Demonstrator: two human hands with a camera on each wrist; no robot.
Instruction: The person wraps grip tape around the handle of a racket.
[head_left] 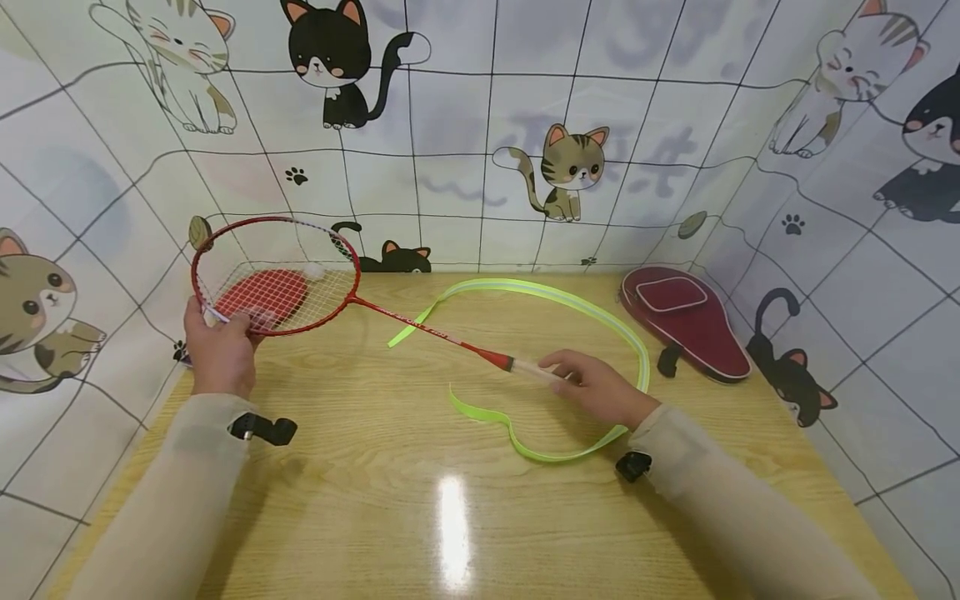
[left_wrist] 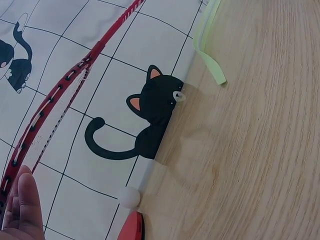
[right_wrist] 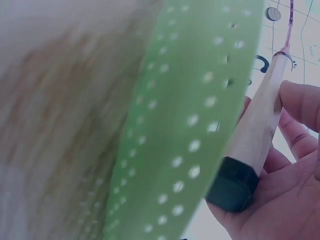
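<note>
A red badminton racket (head_left: 423,326) is held between both hands, its strung head to the left. My left hand (head_left: 222,357) grips the frame's lower left edge, thumb along the rim. At the other end, my right hand (head_left: 600,387) holds the bare, pale wooden handle (right_wrist: 260,117), which ends in a dark butt cap (right_wrist: 232,185). A yellow-green grip tape (head_left: 517,286) curves loosely behind the right hand and comes out again below it. Close to the right wrist view's camera, the tape (right_wrist: 170,125) shows rows of holes.
Behind the racket strings lies a red table tennis paddle (head_left: 262,293), with a white ball (head_left: 313,271) beside it. A dark red paddle case (head_left: 675,321) lies at the back right of the wooden table (head_left: 360,500). Cat-patterned walls (head_left: 465,108) enclose the back and sides.
</note>
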